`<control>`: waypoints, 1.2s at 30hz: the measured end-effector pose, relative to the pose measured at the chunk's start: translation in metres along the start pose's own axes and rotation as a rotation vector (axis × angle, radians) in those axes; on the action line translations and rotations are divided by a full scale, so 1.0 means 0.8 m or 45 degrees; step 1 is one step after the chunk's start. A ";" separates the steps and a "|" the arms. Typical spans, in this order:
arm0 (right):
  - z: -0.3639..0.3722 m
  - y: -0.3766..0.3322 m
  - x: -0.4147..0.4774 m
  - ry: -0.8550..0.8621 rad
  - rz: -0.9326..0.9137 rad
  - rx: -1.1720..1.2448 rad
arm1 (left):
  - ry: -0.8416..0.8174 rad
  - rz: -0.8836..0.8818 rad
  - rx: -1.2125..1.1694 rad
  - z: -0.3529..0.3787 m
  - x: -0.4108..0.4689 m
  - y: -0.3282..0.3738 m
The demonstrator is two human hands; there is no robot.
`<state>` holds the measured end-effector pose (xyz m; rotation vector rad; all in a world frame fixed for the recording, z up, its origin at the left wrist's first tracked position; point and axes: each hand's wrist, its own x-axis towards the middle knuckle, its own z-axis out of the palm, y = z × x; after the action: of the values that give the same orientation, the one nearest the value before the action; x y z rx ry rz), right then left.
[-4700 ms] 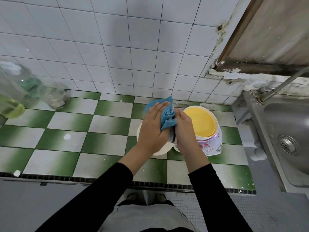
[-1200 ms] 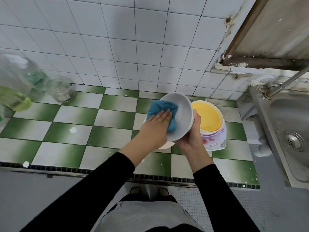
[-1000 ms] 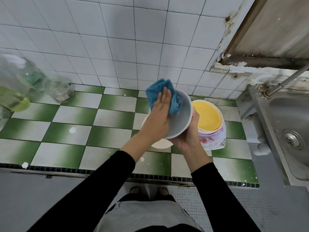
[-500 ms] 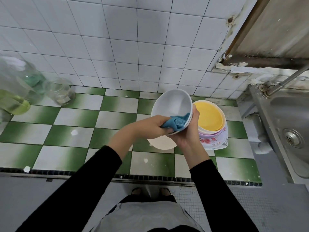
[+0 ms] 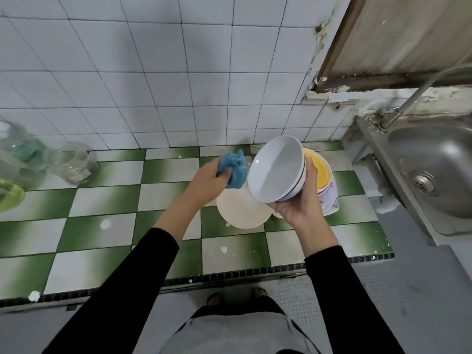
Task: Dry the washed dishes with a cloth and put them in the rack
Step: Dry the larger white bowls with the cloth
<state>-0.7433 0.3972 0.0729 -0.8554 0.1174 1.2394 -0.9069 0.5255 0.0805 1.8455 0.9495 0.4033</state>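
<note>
The person stands at a counter [image 5: 102, 200] tiled in green and white checks, both arms in black sleeves stretched out over it. The right hand [image 5: 300, 203] grips a white bowl [image 5: 277, 169] from below and behind, fingers curled up its outer wall. The bowl is held in the air, tipped on its side so that its hollow faces left. A thin dark line runs round the outside near its rim.

The left hand [image 5: 207, 181] is closed round a bunched blue cloth [image 5: 233, 169], which sticks out above and to the right of the fist. The cloth sits just beside the bowl's left rim, outside the hollow; I cannot tell whether the two touch.

Under the bowl a cream plate [image 5: 240, 208] lies flat on the counter. Behind the right hand stands a stack of bowls [image 5: 328, 198], the top one yellow inside, the outer one white with a pink flower pattern.

At the right a steel sink [image 5: 434, 154] is set against the counter, with a tap [image 5: 413, 98] slanting over it. Far to the left, near the white tiled wall [image 5: 153, 72], stands a glass jar [image 5: 72, 162] beside a large clear bottle [image 5: 18, 159].
</note>
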 end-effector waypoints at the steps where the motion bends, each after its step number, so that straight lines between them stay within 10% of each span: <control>1: -0.007 -0.005 -0.005 -0.019 -0.056 -0.023 | 0.006 -0.045 -0.161 0.007 0.003 0.005; 11: -0.093 -0.073 -0.102 0.289 -0.624 -0.372 | -0.343 -0.235 -1.033 0.141 0.004 0.071; 36: -0.537 -0.304 -0.497 1.481 -1.162 -0.223 | -0.995 -0.177 -0.810 0.757 -0.183 0.383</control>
<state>-0.5236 -0.1963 0.1024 -1.4723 0.4851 -0.1994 -0.4825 -0.0241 0.0883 1.1735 0.3362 -0.1125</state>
